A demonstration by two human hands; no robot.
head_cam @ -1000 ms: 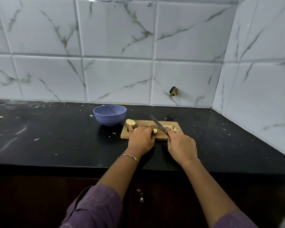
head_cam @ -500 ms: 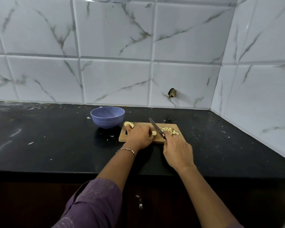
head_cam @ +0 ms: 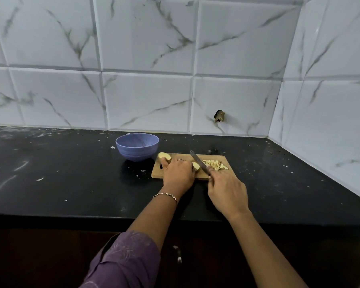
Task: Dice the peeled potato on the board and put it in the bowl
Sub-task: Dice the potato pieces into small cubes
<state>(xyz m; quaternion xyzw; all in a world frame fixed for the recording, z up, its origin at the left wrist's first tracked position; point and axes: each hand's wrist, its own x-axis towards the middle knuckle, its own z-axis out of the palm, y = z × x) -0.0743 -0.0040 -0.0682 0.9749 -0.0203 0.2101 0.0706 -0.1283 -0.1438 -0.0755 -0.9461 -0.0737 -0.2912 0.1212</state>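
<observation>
A wooden cutting board [head_cam: 222, 158] lies on the black counter. My left hand [head_cam: 178, 173] holds a pale potato piece [head_cam: 196, 166] down on the board, most of it hidden under my fingers. My right hand [head_cam: 227, 190] grips a knife [head_cam: 199, 162] whose blade rests against that piece's right side. A pile of diced potato [head_cam: 214, 164] sits on the board's right part. Another potato chunk [head_cam: 164, 156] lies at the board's far left corner. An empty blue bowl [head_cam: 137, 149] stands just left of the board.
The black counter [head_cam: 60, 173] carries small white scraps and smears. White marble tiles form the back wall, and a side wall closes the right. A dark hole [head_cam: 219, 116] marks the back tile. The counter's front edge runs below my wrists.
The camera has shifted slightly. My hands stay on the board, the knife working down at the piece under my left hand.
</observation>
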